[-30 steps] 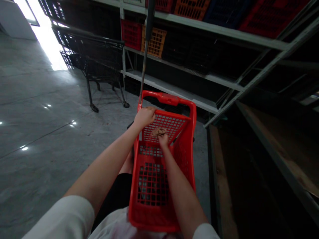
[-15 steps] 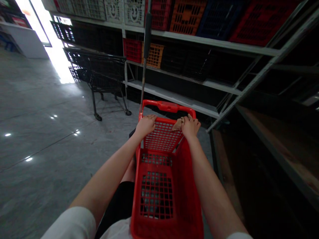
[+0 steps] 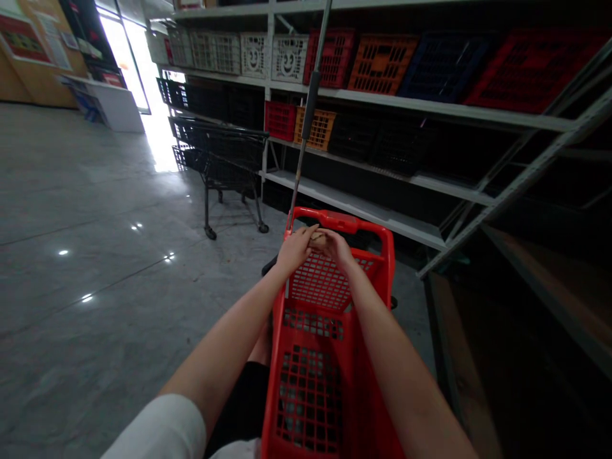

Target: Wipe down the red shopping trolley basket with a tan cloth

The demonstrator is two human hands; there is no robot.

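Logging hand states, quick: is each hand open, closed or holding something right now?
Left hand: on the red cart; open or closed, cannot tell.
Right hand: closed on the cloth.

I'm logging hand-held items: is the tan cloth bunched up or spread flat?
Bunched: a small, crumpled bit of tan cloth shows between the left hand and right hand, near the top of the red mesh panel.

The one camera sits on my head, looking forward and steeply down. My left hand [image 3: 295, 250] and right hand [image 3: 338, 247] show near mid-view, above the near red trolley [image 3: 361, 382]; the shelving [image 3: 430, 106] faces me farther off, with floor [image 3: 115, 268] to the left.
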